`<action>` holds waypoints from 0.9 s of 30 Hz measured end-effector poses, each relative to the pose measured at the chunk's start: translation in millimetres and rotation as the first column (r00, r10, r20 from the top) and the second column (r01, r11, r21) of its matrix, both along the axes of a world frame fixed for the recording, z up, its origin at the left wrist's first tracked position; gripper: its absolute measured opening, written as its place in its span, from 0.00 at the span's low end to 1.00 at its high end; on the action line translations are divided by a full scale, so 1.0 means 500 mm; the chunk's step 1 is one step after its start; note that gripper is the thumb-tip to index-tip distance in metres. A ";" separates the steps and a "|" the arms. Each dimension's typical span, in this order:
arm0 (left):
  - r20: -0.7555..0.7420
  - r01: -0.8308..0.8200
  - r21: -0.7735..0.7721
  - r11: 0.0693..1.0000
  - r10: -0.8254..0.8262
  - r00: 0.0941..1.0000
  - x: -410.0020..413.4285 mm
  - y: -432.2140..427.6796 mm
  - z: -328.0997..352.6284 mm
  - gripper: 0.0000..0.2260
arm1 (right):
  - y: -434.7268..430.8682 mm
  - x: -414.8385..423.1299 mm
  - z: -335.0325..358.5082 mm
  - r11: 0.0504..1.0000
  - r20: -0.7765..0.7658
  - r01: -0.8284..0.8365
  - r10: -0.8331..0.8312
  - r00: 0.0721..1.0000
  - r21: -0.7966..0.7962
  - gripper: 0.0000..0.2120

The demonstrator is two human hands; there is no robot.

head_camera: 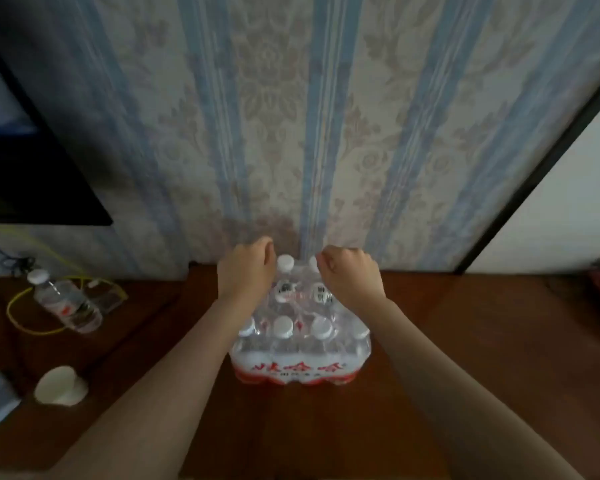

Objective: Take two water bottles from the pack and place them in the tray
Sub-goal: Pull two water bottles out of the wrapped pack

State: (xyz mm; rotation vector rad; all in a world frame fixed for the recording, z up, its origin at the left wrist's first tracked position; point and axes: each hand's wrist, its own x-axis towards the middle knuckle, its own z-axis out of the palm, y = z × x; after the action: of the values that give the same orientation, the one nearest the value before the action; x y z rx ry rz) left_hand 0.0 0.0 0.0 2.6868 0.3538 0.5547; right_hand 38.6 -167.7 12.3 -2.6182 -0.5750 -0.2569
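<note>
We see left hand point(245, 270) and right hand point(352, 273) curled, pinching plastic wrap atop the bottle pack point(302, 337) at centre frame; loose bottle point(66, 303) left on bench point(465, 341).

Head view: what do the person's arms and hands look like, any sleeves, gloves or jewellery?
Both forearms are bare as far as the frame shows: no sleeves in view. The left hand and right hand wear no gloves. No watch, bracelet or ring is visible, though the picture is soft, so a thin ring could be missed.

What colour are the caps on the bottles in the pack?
White caps, clearest in the head view.
</note>
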 end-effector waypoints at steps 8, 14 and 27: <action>-0.012 -0.017 -0.248 0.968 0.014 1.000 -0.052 -0.007 -0.071 0.11 | 0.028 -0.037 -0.088 0.976 -0.245 -0.213 0.219 0.944 0.051 0.17; -0.003 0.043 -0.456 0.889 -0.050 0.999 -0.062 0.015 -0.073 0.11 | 0.028 -0.019 -0.038 0.961 -0.250 -0.169 0.222 0.942 0.217 0.14; 0.055 0.146 -0.474 0.868 -0.136 0.989 -0.074 0.026 -0.103 0.09 | -0.211 -0.090 -0.093 0.918 -0.217 -0.102 0.197 0.956 0.384 0.16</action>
State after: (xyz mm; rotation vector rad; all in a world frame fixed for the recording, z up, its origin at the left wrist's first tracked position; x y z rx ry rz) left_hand -36.9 12.8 -51.5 2.2039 0.2455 0.3877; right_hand -6.1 -273.0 -34.4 -2.1838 -0.5730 0.0190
